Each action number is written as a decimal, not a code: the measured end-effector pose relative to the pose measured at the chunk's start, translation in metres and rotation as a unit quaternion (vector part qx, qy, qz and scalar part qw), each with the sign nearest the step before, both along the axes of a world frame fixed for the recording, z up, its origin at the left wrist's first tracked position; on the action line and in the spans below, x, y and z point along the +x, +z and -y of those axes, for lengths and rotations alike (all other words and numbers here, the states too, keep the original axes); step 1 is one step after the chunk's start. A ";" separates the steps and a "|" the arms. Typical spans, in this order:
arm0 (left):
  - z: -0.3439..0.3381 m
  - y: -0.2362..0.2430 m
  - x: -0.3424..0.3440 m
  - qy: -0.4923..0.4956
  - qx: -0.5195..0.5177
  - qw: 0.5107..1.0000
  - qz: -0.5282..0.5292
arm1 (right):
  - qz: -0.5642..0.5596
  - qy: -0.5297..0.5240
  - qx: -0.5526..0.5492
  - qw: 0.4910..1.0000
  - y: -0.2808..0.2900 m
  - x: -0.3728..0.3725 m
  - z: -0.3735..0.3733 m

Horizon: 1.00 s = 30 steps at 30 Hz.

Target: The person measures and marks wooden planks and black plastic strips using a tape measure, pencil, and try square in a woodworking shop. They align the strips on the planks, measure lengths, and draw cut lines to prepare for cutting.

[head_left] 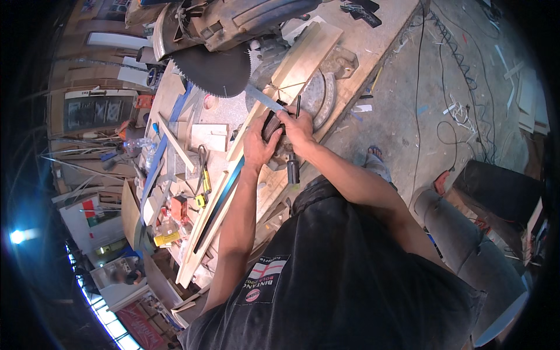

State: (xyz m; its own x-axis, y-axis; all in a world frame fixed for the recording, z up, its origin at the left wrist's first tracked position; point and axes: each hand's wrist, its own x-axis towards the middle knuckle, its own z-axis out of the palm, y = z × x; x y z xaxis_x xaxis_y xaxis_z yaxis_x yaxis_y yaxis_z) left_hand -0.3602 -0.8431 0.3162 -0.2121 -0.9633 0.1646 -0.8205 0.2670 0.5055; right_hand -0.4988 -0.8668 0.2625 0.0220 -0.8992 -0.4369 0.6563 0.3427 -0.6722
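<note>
A try square with a flat metal blade (pixel 265 98) and a dark stock lies across a pale wooden strip (pixel 303 55) at the saw. My left hand (pixel 258 146) is closed around the square's stock, thumb on its near side. My right hand (pixel 299 129) is closed at the corner of the square, with a thin dark pencil (pixel 298 105) sticking up from its fingers. Beyond both hands is the round toothed blade (pixel 216 71) of a mitre saw (pixel 239 23). The fingertips under the square are partly hidden.
Long strips (pixel 201 233) run along the bench beside my left forearm. A yellow tape measure (pixel 201 200), offcuts (pixel 210 137) and bottles (pixel 140 142) crowd the left side. A black handle (pixel 293 169) juts out near my waist. Cables (pixel 455 35) cross the floor at right.
</note>
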 end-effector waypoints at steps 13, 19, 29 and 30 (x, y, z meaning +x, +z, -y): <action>0.010 -0.003 0.015 0.032 0.037 0.999 -0.005 | -0.059 -0.020 0.014 0.998 0.025 0.011 0.007; 0.009 -0.003 0.015 0.039 0.045 0.998 -0.031 | -0.067 -0.023 0.031 0.997 0.023 0.014 0.007; -0.008 -0.001 0.016 0.039 0.011 0.999 0.026 | -0.102 -0.016 0.000 0.995 0.000 0.024 0.001; -0.014 0.001 0.019 0.041 0.005 0.998 0.049 | -0.107 -0.004 0.005 0.994 0.000 0.024 0.001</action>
